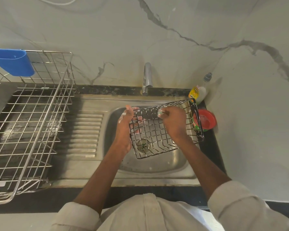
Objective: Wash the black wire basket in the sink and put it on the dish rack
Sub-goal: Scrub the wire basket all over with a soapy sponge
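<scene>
I hold the black wire basket (165, 130) tilted above the steel sink (177, 162), its open side facing me. My left hand (126, 129) grips its left edge, thumb up on the near side and soapy fingers curled behind the wires. My right hand (173, 120) reaches inside the basket and pinches a foamy scrubber (160, 112) against the far wall. The tap (147, 79) stands just behind. The dish rack (28, 124) sits well apart at my left with 1 blue holder (12, 61) hung on it.
</scene>
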A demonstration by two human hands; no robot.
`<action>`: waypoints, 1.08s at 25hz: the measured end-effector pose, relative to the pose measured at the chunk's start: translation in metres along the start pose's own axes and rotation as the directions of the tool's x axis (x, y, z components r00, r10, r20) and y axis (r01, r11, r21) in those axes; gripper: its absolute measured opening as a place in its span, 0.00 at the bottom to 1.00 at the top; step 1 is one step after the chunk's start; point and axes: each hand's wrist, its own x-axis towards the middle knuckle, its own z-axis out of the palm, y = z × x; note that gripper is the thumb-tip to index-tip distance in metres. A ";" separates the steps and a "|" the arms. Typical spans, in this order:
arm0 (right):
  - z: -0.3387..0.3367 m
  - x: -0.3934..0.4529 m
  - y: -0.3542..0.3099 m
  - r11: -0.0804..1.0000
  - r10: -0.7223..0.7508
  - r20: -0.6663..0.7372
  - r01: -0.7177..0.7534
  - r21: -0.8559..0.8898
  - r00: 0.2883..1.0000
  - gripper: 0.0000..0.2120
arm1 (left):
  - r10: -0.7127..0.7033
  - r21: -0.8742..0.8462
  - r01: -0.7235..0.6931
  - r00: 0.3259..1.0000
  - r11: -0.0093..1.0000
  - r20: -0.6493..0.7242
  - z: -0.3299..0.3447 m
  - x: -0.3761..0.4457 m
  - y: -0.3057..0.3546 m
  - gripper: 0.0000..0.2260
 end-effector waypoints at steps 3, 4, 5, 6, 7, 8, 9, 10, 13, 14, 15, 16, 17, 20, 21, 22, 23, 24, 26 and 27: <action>0.004 -0.007 -0.003 0.926 -0.120 0.243 0.196 -0.322 0.963 0.09 | 0.013 -0.007 -0.013 1.000 1.000 -0.002 0.000 0.003 0.003 0.47; 0.002 -0.014 0.001 0.917 -0.105 0.307 0.212 -0.338 0.946 0.11 | 0.012 -0.007 -0.012 1.000 1.000 -0.007 -0.001 0.004 0.004 0.45; 0.001 -0.021 0.009 0.928 -0.079 0.334 0.191 -0.319 0.939 0.13 | 0.006 -0.010 -0.006 1.000 1.000 -0.008 -0.001 0.004 0.004 0.43; -0.003 -0.027 0.015 0.949 -0.060 0.323 0.154 -0.276 0.945 0.14 | -0.003 -0.013 0.003 1.000 1.000 -0.007 -0.002 0.003 0.004 0.41; -0.006 -0.029 0.020 0.967 -0.042 0.280 0.110 -0.231 0.959 0.16 | -0.014 -0.015 0.013 1.000 1.000 -0.006 -0.002 0.003 0.003 0.40; -0.009 -0.027 0.021 0.979 -0.022 0.216 0.065 -0.193 0.976 0.15 | -0.021 -0.017 0.021 1.000 1.000 -0.003 0.000 0.003 0.003 0.41; -0.011 -0.021 0.021 0.986 -0.009 0.148 0.033 -0.165 0.989 0.14 | -0.026 -0.021 0.026 1.000 0.999 -0.002 0.002 0.002 0.004 0.43; -0.014 -0.012 0.019 0.991 0.002 0.085 0.010 -0.137 0.996 0.12 | -0.029 -0.026 0.029 1.000 0.999 0.000 0.004 0.003 0.004 0.45; -0.020 0.008 0.008 0.986 0.012 0.034 -0.006 -0.164 0.999 0.09 | -0.027 -0.031 0.027 1.000 0.999 0.009 0.008 0.005 0.004 0.51; -0.021 0.010 0.006 0.975 -0.008 0.065 0.022 -0.223 0.998 0.09 | -0.026 -0.028 0.026 1.000 0.999 0.009 0.008 0.006 0.004 0.53; -0.019 0.010 0.005 0.954 -0.036 0.111 0.067 -0.294 0.993 0.08 | -0.027 -0.024 0.027 1.000 0.999 0.005 0.008 0.006 0.004 0.54; -0.017 0.008 0.005 0.934 -0.058 0.153 0.108 -0.342 0.987 0.08 | -0.030 -0.018 0.030 1.000 0.999 -0.004 0.007 0.007 0.004 0.55; -0.015 0.005 0.008 0.927 -0.068 0.178 0.128 -0.353 0.982 0.07 | -0.032 -0.015 0.032 0.999 0.999 -0.010 0.006 0.006 0.004 0.55; -0.016 -0.001 0.014 0.963 -0.002 0.203 0.056 -0.263 0.979 0.19 | -0.018 0.002 0.018 1.000 1.000 0.001 0.005 0.002 0.006 0.52; -0.018 -0.002 0.016 0.980 0.040 0.216 0.004 -0.200 0.975 0.23 | -0.016 0.007 0.016 1.000 1.000 0.008 0.005 0.001 0.007 0.51; -0.022 -0.003 0.017 0.990 0.076 0.228 -0.046 -0.135 0.971 0.22 | -0.018 0.010 0.018 1.000 1.000 0.014 0.005 -0.001 0.008 0.51; -0.025 -0.002 0.017 0.993 0.109 0.230 -0.094 -0.074 0.967 0.19 | -0.025 0.013 0.024 1.000 1.000 0.016 0.006 -0.002 0.008 0.51; -0.030 -0.002 0.018 0.989 0.149 0.230 -0.150 -0.011 0.962 0.16 | -0.031 0.015 0.031 0.999 0.999 0.017 0.007 -0.003 0.008 0.51; -0.039 -0.003 0.018 0.960 0.205 0.231 -0.242 0.144 0.951 0.13 | -0.029 0.014 0.029 0.999 0.999 0.016 0.009 -0.005 0.009 0.51; -0.043 -0.005 0.016 0.934 0.222 0.227 -0.273 0.229 0.948 0.11 | -0.024 0.013 0.024 1.000 1.000 0.015 0.010 -0.005 0.009 0.51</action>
